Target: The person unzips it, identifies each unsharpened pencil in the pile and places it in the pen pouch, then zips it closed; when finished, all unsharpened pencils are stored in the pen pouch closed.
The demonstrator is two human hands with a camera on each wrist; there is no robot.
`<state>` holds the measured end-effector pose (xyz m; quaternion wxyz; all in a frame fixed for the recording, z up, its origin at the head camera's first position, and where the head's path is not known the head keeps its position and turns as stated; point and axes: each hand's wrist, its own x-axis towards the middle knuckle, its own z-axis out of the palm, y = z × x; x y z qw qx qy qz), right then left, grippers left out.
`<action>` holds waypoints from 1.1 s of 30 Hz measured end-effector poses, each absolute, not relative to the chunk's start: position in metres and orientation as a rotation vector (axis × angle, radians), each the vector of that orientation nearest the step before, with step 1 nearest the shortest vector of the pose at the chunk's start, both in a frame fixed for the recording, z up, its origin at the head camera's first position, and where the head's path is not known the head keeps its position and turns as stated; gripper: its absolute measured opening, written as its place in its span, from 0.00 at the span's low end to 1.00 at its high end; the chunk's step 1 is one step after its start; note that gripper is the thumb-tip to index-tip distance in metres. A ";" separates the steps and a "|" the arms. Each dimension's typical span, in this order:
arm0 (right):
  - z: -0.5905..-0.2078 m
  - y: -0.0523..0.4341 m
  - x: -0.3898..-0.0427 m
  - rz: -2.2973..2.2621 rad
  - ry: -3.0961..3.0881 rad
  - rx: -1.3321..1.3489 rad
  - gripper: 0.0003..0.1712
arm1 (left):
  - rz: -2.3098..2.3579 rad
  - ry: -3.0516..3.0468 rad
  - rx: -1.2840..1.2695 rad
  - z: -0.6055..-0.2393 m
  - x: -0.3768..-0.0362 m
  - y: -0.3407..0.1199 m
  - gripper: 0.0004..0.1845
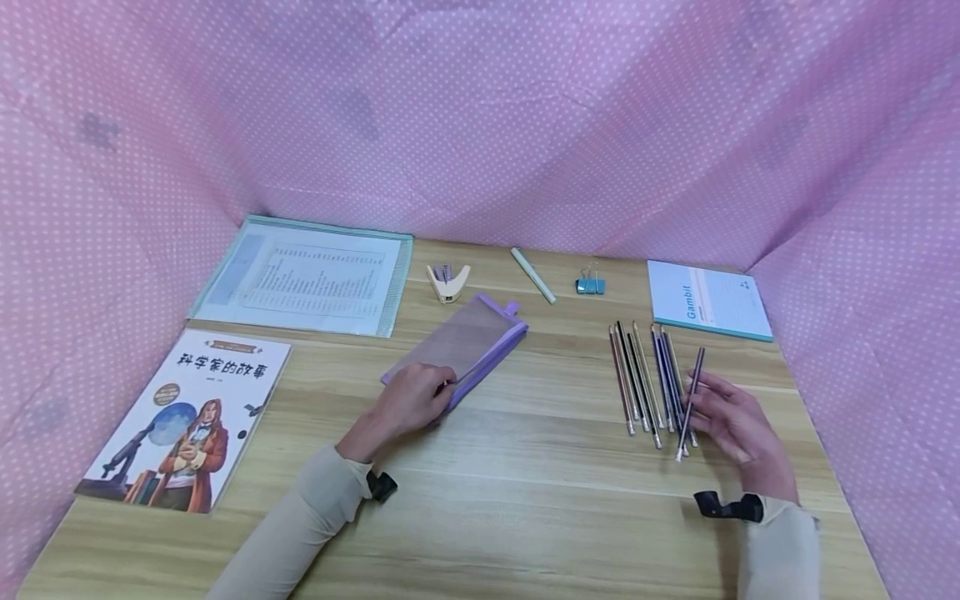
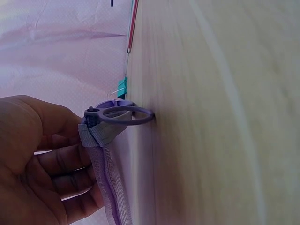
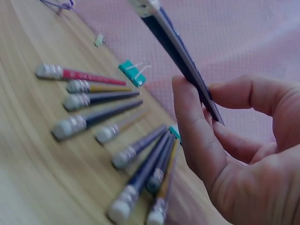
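A purple-edged mesh pencil case [image 1: 459, 335] lies slantwise in the middle of the table. My left hand [image 1: 415, 398] grips its near end; in the left wrist view the fingers meet the zipper edge, where a purple ring [image 2: 126, 115] hangs. On the right, my right hand [image 1: 731, 417] pinches a dark pencil [image 1: 692, 400] between thumb and fingers, eraser end toward me. Several more pencils [image 1: 636, 375] lie loosely side by side on the table, just left of that hand. In the right wrist view the held pencil [image 3: 180, 58] is raised over them.
Along the back are a cream staple remover [image 1: 447, 286], a pale green pen [image 1: 533, 276] and a teal binder clip [image 1: 590, 286]. A notebook [image 1: 708, 298] is at back right. At left lie a document pouch [image 1: 307, 275] and a book [image 1: 183, 417]. Pink dotted cloth [image 1: 480, 125] surrounds the table.
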<state>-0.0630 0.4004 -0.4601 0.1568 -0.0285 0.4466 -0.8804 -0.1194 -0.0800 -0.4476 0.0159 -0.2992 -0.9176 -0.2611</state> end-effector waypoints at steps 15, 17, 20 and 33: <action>-0.446 0.352 -0.069 -2.516 1.461 0.047 0.24 | -0.834 -2.858 -0.935 -0.450 -0.118 -0.079 0.06; -0.445 0.344 -0.071 -2.515 1.468 0.079 0.22 | -0.837 -2.860 -0.933 -0.451 -0.118 -0.078 0.06; -0.443 0.332 -0.074 -2.502 1.492 0.143 0.21 | -0.841 -2.860 -0.927 -0.451 -0.118 -0.078 0.06; -0.443 0.290 -0.083 -2.339 1.576 0.231 0.23 | -0.844 -2.854 -0.933 -0.451 -0.118 -0.076 0.05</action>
